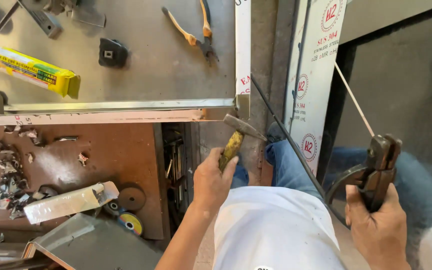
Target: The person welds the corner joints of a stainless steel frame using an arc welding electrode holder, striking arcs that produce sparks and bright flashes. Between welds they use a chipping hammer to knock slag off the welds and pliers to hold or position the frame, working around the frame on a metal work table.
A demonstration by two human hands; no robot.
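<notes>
My left hand (pixel 211 181) grips the yellow handle of a small hammer (pixel 238 134). The hammer's dark metal head points at the corner joint (pixel 242 106) of a steel frame made of square tube. My right hand (pixel 378 227) grips a dark welding electrode holder (pixel 378 165), low at the right. A thin welding rod (pixel 354 101) sticks up and to the left from its jaws. A black cable (pixel 286 135) runs diagonally between the two hands.
On the grey metal sheet (pixel 161 60) lie orange-handled pliers (pixel 196 32), a yellow electrode box (pixel 28 69) and a black square cap (pixel 112 52). Below are a brown surface (pixel 116 155) with paper scraps, grinding discs (pixel 131 210) and a wrapped steel piece (pixel 71 201). Film-covered steel sheets (pixel 316 75) lean at right.
</notes>
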